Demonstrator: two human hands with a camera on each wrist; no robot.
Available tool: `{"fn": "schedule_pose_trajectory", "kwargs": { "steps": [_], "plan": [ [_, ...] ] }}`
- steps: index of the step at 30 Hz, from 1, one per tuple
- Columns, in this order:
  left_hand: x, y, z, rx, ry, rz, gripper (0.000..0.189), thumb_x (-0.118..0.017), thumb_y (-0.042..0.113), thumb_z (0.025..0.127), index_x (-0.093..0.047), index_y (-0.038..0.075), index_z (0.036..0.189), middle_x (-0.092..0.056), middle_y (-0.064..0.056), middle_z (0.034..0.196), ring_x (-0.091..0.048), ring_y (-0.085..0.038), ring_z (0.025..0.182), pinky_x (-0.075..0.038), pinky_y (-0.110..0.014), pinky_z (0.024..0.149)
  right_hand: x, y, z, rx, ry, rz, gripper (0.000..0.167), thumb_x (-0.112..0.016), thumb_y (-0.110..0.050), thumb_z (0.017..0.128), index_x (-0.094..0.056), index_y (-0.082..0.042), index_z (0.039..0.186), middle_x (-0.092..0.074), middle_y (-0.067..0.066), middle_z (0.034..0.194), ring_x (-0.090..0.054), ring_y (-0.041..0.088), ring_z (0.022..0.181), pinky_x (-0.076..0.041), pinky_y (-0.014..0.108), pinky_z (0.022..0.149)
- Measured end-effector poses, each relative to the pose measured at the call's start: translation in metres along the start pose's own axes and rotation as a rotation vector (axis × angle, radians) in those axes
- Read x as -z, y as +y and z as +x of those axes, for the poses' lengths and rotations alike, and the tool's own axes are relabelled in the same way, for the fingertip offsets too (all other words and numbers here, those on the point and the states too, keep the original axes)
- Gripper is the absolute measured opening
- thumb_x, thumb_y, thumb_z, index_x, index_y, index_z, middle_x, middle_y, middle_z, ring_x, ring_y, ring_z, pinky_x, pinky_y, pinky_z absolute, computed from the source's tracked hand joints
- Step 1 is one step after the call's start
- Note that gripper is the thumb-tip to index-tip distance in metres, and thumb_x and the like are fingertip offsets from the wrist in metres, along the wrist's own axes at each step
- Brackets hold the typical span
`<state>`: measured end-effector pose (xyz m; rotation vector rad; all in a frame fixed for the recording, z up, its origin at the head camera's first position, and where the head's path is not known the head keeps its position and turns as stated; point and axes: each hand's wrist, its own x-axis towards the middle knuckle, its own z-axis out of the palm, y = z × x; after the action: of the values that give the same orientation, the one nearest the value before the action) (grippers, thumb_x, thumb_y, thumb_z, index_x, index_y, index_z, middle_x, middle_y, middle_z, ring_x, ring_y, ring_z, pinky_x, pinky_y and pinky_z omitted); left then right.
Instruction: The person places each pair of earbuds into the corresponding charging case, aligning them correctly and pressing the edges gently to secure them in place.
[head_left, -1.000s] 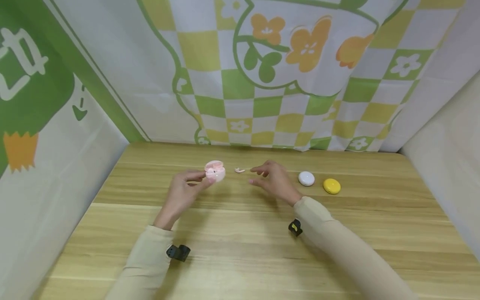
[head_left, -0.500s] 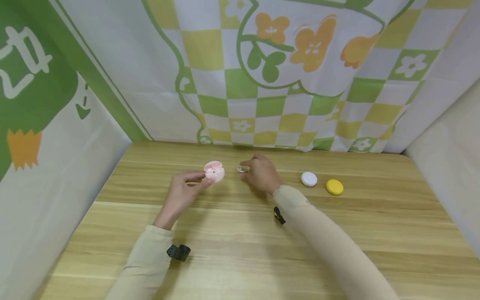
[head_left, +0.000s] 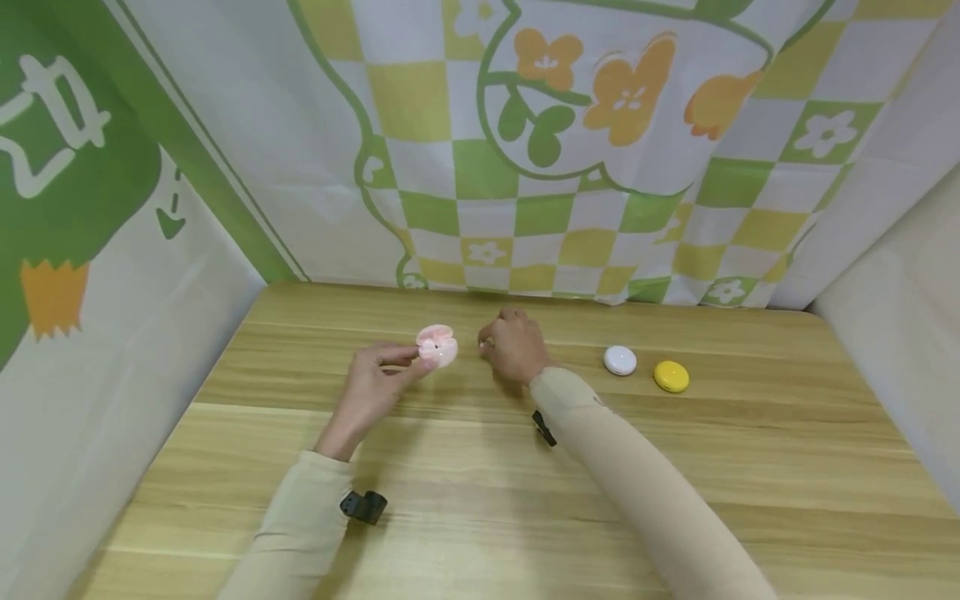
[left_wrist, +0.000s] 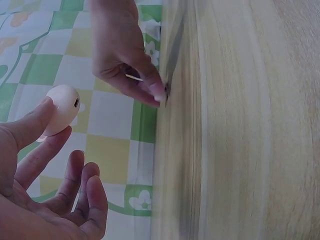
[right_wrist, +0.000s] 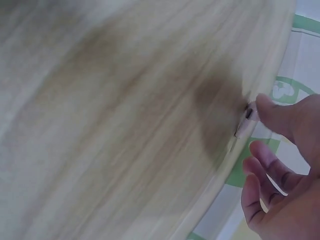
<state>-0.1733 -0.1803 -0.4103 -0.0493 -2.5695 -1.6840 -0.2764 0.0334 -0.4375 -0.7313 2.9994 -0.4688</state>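
My left hand (head_left: 369,390) holds a pink earbud case (head_left: 442,353) above the table, its lid raised, pinched between thumb and fingers. In the left wrist view the rounded case (left_wrist: 62,107) shows a dark slot, and my other fingers are loosely bent. To the right of the case, my right hand (head_left: 516,346) is down at the tabletop. Its thumb and finger pinch a small pink earbud (right_wrist: 244,122), which is mostly covered by the hand in the head view.
A white round case (head_left: 620,360) and a yellow round case (head_left: 671,377) lie on the wooden table (head_left: 480,500), right of my right hand. Behind the table's far edge hangs a patterned cloth (head_left: 487,200).
My right hand has moved left to the earbud on the table and taken hold of it. My left hand stays nearly in place with the pink case.
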Motion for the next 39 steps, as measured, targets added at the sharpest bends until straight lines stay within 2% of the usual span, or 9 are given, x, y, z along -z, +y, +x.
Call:
{"fn": "schedule_pose_trajectory", "kwargs": {
  "steps": [9,14,20,23,27,34,39],
  "plan": [
    [-0.004,0.002,0.000,0.002,-0.014,0.008,0.034,-0.078,0.019,0.092,-0.073,-0.004,0.116,-0.063,-0.022,0.127,-0.059,-0.033,0.111,-0.053,-0.047,0.096,0.004,0.015,-0.013,-0.007,0.010,0.030,0.007,-0.079,-0.019,0.090,-0.082,-0.012,0.093,-0.068,0.010,0.109,-0.057,0.030,0.107,-0.049,0.047,0.094],
    [-0.007,0.004,-0.001,-0.003,-0.035,-0.005,0.034,-0.077,0.020,0.093,-0.073,-0.004,0.117,-0.063,-0.021,0.127,-0.059,-0.034,0.112,-0.053,-0.048,0.097,0.009,0.026,-0.028,0.001,0.004,0.100,0.011,-0.083,-0.022,0.087,-0.081,-0.011,0.084,-0.072,0.004,0.098,-0.057,0.024,0.102,-0.046,0.042,0.096],
    [-0.009,0.007,-0.002,-0.007,-0.057,-0.016,0.034,-0.077,0.021,0.093,-0.073,-0.003,0.117,-0.062,-0.021,0.127,-0.060,-0.034,0.113,-0.054,-0.047,0.095,0.017,0.041,-0.047,-0.010,-0.049,0.176,0.018,-0.082,-0.026,0.088,-0.080,-0.019,0.071,-0.076,-0.005,0.086,-0.064,0.019,0.092,-0.049,0.040,0.092],
    [-0.010,0.008,-0.002,-0.014,-0.061,-0.018,0.035,-0.077,0.022,0.093,-0.073,-0.003,0.117,-0.062,-0.021,0.128,-0.060,-0.035,0.113,-0.055,-0.047,0.094,0.020,0.048,-0.057,0.004,-0.052,0.156,0.018,-0.082,-0.029,0.088,-0.081,-0.022,0.071,-0.076,-0.007,0.086,-0.062,0.020,0.096,-0.045,0.042,0.095],
    [-0.012,0.011,-0.002,-0.026,-0.061,-0.016,0.036,-0.077,0.024,0.093,-0.073,-0.003,0.117,-0.062,-0.022,0.127,-0.060,-0.035,0.114,-0.056,-0.046,0.092,0.023,0.055,-0.069,0.028,-0.022,0.095,0.020,-0.079,-0.031,0.091,-0.082,-0.023,0.072,-0.076,-0.007,0.088,-0.058,0.022,0.093,-0.046,0.042,0.085],
    [-0.015,0.013,-0.001,-0.028,-0.073,-0.018,0.034,-0.078,0.023,0.092,-0.074,-0.001,0.116,-0.064,-0.018,0.124,-0.061,-0.033,0.112,-0.056,-0.044,0.091,0.024,0.063,-0.087,0.090,0.035,0.003,0.018,-0.077,-0.029,0.092,-0.084,-0.012,0.092,-0.071,0.004,0.095,-0.057,0.024,0.089,-0.047,0.041,0.080],
    [-0.018,0.014,-0.001,-0.035,-0.078,-0.022,0.034,-0.078,0.024,0.093,-0.075,-0.001,0.115,-0.064,-0.018,0.124,-0.059,-0.033,0.114,-0.055,-0.044,0.092,0.029,0.070,-0.091,0.098,0.069,0.032,0.017,-0.079,-0.026,0.091,-0.083,-0.010,0.094,-0.072,0.004,0.092,-0.060,0.024,0.088,-0.049,0.041,0.080]
  ]
}}
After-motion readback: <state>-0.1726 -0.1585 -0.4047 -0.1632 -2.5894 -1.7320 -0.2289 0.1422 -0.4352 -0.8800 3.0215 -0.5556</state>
